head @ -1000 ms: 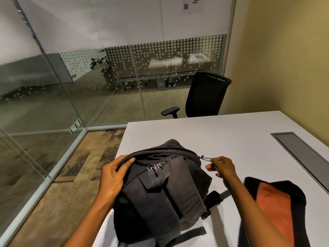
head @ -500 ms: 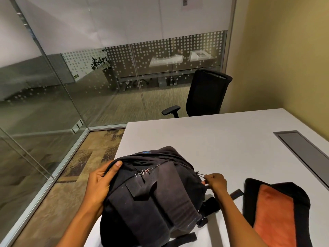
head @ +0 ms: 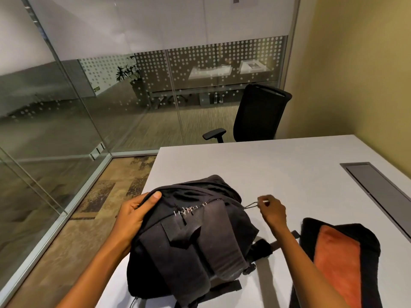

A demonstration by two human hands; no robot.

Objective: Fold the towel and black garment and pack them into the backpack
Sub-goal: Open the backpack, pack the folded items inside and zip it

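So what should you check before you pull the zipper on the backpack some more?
1. Left hand holding the backpack steady at its top corner: ok.
2. Right hand pinching the zipper pull: ok.
3. Backpack resting fully on the table: ok.
4. Orange and black folded cloth lying beside the bag, clear of the zipper: ok.
5. Nothing caught in the zipper: cannot tell.

An office meeting room: glass walls [head: 66,121] with a frosted dot band, a black swivel chair [head: 258,114] at a white table [head: 278,165] with a cable hatch [head: 378,190], carpet tiles [head: 93,207], more desks [head: 211,72] beyond the glass.
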